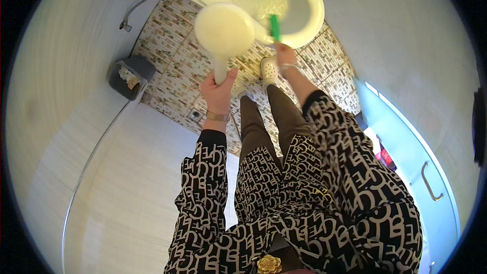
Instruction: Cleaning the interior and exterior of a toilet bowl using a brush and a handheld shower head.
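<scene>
My left hand (218, 91) is wrapped round the handle of a white water dipper (224, 29), whose round face is turned up toward me. In my right hand (285, 57) is a green brush (274, 27), smeared by motion, pointing away from me. The brush is just right of the dipper's side; I cannot tell whether they touch. Beyond both, a pale oval basin (317, 12) holds rippling water, and the brush overlaps its near rim in view.
A dark bin (139, 66) with a light liner stands at the left wall, below a hanging hose (137, 9). A floor drain (195, 114) lies in the patterned tile. My shoes (269, 70) are near the basin. At right is a light blue door (406, 137) with a metal handle.
</scene>
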The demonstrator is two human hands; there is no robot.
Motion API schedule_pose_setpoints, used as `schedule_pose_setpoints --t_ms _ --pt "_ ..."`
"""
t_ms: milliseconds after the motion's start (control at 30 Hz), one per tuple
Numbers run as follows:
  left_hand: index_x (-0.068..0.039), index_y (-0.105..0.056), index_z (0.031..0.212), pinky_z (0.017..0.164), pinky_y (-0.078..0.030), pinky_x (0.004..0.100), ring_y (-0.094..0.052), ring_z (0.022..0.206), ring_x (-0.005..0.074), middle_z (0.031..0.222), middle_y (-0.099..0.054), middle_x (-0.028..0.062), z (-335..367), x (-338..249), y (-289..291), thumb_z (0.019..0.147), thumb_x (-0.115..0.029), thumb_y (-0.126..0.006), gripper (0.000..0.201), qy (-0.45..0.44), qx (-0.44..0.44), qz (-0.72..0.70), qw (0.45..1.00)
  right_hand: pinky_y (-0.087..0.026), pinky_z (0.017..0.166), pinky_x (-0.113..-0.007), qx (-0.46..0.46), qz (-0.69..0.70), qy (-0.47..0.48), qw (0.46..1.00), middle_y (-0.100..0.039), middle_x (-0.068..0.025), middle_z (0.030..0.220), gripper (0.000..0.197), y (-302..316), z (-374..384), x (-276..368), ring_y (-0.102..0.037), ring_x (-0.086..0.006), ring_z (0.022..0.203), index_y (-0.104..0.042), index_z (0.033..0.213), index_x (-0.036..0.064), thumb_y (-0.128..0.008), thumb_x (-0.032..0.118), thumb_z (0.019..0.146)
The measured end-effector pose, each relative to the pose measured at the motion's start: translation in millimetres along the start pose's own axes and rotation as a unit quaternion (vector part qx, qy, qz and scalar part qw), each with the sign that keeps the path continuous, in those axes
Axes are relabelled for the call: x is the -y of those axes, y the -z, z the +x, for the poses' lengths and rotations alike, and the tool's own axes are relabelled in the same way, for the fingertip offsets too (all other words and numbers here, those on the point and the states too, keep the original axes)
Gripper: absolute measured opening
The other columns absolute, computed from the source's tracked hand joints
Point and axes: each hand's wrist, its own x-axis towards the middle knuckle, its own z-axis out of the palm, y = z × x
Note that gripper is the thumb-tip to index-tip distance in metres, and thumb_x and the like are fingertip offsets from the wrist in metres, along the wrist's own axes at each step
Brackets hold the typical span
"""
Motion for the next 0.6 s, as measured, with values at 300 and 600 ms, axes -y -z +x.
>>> schedule_pose_setpoints --t_ms 300,600 --pt "0.0 -0.063 0.078 0.052 -0.034 0.0202 -0.04 0.06 0.0023 0.065 -0.05 -0.007 -7 -2 -27 0.077 -0.01 -0.073 0.015 0.003 0.063 0.011 0.998 -0.047 0.068 -0.045 0.025 -0.074 0.028 0.997 -0.062 -0.0256 0.076 0.051 36 8 -2 -0.062 -0.0374 0.071 -0.066 0.081 -0.0025 -0.052 0.047 0.086" --pt "0.001 -0.063 0.079 0.052 -0.035 0.0209 -0.041 0.06 0.0031 0.066 -0.051 -0.0066 -7 -11 -18 0.077 -0.011 -0.073 0.016 0.004 0.069 0.06 0.996 -0.046 0.054 -0.042 0.044 -0.14 0.151 0.978 -0.059 -0.0168 0.062 0.035 63 -10 -62 -0.059 -0.0354 0.06 -0.059 0.079 0.0061 -0.054 0.039 0.089"
